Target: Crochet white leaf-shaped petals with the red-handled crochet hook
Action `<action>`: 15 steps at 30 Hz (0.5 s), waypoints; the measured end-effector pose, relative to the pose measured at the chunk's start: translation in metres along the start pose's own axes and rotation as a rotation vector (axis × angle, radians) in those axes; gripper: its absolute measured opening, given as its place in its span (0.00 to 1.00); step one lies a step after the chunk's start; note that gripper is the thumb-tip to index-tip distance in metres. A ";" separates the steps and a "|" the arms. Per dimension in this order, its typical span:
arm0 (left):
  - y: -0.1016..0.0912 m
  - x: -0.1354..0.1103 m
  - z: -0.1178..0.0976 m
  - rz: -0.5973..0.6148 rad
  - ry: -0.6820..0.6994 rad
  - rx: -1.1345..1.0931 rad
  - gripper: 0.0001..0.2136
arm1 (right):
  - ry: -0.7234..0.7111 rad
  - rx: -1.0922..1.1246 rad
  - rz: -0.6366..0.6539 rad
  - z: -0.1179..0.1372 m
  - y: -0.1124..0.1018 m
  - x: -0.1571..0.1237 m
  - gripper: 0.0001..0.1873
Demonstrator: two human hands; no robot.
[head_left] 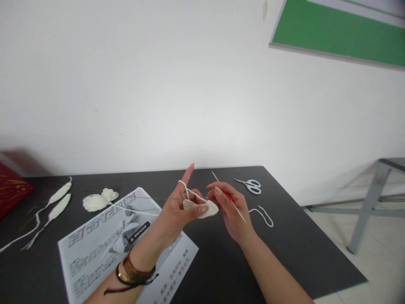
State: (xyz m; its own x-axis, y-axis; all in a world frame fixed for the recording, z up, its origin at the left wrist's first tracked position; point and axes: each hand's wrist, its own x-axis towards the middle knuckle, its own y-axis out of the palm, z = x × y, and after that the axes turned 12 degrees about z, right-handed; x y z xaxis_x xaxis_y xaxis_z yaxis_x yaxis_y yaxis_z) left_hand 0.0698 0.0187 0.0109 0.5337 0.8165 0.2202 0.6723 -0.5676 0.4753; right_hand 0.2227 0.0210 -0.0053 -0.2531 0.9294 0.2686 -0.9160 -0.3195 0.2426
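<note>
My left hand (pixel 177 209) pinches a small cream crocheted piece (pixel 202 208) between thumb and fingers, with white yarn (pixel 186 188) looped over the raised index finger. Facing it, my right hand (pixel 232 207) grips a thin metal crochet hook with a red handle (pixel 228 196), its tip near the piece. Both hands hover above a dark table (pixel 284 249). A yarn strand runs left from the piece toward a cream yarn bundle (pixel 96 201).
A printed instruction sheet (pixel 104 245) lies under my left forearm. Two cream leaf-shaped pieces (pixel 60 200) lie at the left, small scissors (pixel 251 185) at the far right, a loose yarn tail (pixel 264 214) beside them. A red object (pixel 11 188) sits at the left edge.
</note>
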 end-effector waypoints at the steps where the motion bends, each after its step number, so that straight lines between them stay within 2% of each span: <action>1: 0.000 -0.001 0.000 0.008 -0.023 0.006 0.44 | 0.007 0.012 -0.002 0.001 0.000 0.001 0.11; 5: 0.000 -0.002 0.001 0.059 -0.120 0.037 0.47 | 0.108 0.159 0.106 0.004 -0.001 0.003 0.10; 9: 0.004 -0.003 0.008 0.107 -0.184 -0.023 0.49 | 0.211 0.281 0.253 0.003 -0.006 0.004 0.15; 15: 0.009 -0.005 0.015 0.090 -0.219 -0.072 0.51 | 0.255 0.393 0.284 -0.001 -0.010 0.007 0.23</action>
State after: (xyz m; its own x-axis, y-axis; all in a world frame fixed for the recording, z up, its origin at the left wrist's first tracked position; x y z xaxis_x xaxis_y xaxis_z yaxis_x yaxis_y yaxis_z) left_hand 0.0805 0.0081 0.0011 0.6934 0.7163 0.0781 0.5828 -0.6213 0.5238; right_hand 0.2298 0.0306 -0.0067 -0.5860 0.7960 0.1518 -0.6274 -0.5642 0.5368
